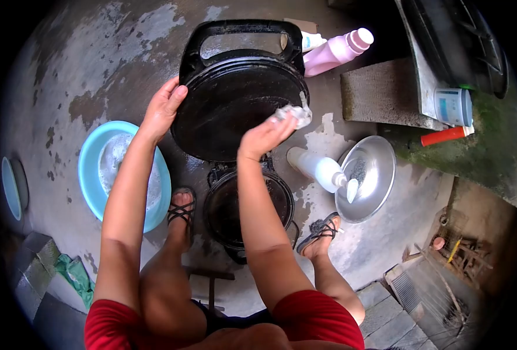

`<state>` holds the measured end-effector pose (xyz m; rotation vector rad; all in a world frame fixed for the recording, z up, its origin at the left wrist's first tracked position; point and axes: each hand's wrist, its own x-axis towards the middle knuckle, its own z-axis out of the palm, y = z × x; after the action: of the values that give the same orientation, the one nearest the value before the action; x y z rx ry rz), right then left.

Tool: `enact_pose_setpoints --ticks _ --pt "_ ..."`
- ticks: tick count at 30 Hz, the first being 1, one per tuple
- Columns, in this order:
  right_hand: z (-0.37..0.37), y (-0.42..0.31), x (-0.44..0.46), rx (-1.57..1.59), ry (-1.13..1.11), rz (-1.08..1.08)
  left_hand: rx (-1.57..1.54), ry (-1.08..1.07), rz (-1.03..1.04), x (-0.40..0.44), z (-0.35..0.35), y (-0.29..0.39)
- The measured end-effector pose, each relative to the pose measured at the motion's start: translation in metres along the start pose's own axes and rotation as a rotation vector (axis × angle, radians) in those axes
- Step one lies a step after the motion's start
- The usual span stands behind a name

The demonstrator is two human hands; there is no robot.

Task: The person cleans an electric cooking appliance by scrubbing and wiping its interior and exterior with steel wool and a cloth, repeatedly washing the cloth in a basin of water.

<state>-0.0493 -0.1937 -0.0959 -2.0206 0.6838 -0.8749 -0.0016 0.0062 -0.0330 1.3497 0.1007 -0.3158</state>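
Red sleeves [317,318] framed the view down to an opened black griddle [235,108]

Between 2 feet in dark sandals [181,204], the griddle stood on a wet concrete floor [136,64], its round base [250,213] toward the person and its lid [212,125] raised beyond, with a broad loop handle [244,26] at the far end. The left hand [164,109] gripped the lid's left rim, its thumb resting at the border and its other fingers close together; I could not tell how their tips met the back. The right hand [270,134] pressed a whitish, wet-looking wad [295,116] against the lid's right side, its fingers bent and held together over it.

Left of the griddle, a light blue basin [83,175] held suds. To the right, a white bottle [317,166] stood just beside a metal bowl [384,189] with a dark lump [358,170] in it. A pink bottle [334,55] and a white container [311,41] were behind the lid's far right corner. Near the floor's left edge was another basin [11,186]; grey blocks [39,254] and green cloth [74,277] lay at its lower left corner.
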Motion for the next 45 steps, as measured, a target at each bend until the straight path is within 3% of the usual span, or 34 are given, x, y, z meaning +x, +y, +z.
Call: enact_pose_setpoints --ticks 3,7,11,15,16,17,20,21,22,25,26,29,30,34,39,43,45 --pt "0.005 -0.015 -0.040 0.020 -0.176 -0.277 -0.003 0.014 -0.025 0.000 -0.002 -0.002" --pt "-0.009 -0.012 -0.082 0.201 -0.594 -0.646 -0.017 -0.004 -0.035 -0.001 -0.004 -0.003" --pt "-0.027 -0.006 -0.044 0.021 -0.793 -0.973 0.143 0.120 -0.075 -0.009 0.003 0.012" --pt "0.001 -0.050 0.028 0.061 -0.555 -0.910 0.129 0.021 -0.177 0.006 -0.020 0.001" --pt "0.008 -0.073 0.038 0.086 -0.497 -0.863 0.223 0.121 -0.219 0.001 -0.011 0.015" --pt "0.017 -0.089 0.041 0.119 -0.453 -0.847 0.188 0.085 -0.241 0.002 -0.015 0.017" --pt "0.028 -0.108 0.015 0.182 -0.573 -0.944 0.125 -0.098 -0.292 0.004 -0.025 0.029" --pt "0.030 -0.104 0.001 0.191 -0.628 -0.970 0.042 -0.002 -0.261 0.004 -0.019 0.030" --pt "0.029 -0.099 -0.012 0.176 -0.677 -1.015 0.067 -0.048 -0.269 0.006 -0.026 0.028" --pt "0.018 -0.066 -0.048 0.208 -0.889 -1.143 -0.009 -0.054 -0.249 0.014 -0.027 0.013" --pt "0.012 -0.051 -0.057 0.164 -0.999 -1.221 0.037 0.082 -0.197 0.011 -0.021 0.017" --pt "-0.018 0.000 -0.080 0.047 -1.126 -1.325 0.100 -0.094 -0.152 0.011 -0.014 0.021" --pt "-0.032 0.023 -0.080 -0.004 -1.189 -1.328 0.077 -0.033 -0.187 0.007 -0.005 0.027" --pt "-0.078 0.079 -0.056 -0.160 -1.341 -1.248 0.180 0.123 0.043 0.007 0.008 0.003" --pt "-0.109 0.098 -0.014 -0.331 -1.257 -1.109 0.109 0.187 0.070 0.010 0.009 -0.012" --pt "-0.122 0.094 -0.007 -0.360 -0.980 -0.751 0.073 0.150 0.066 0.007 0.009 -0.007" --pt "-0.118 0.087 -0.003 -0.320 -0.720 -0.570 0.062 0.146 0.059 0.007 0.009 -0.008"
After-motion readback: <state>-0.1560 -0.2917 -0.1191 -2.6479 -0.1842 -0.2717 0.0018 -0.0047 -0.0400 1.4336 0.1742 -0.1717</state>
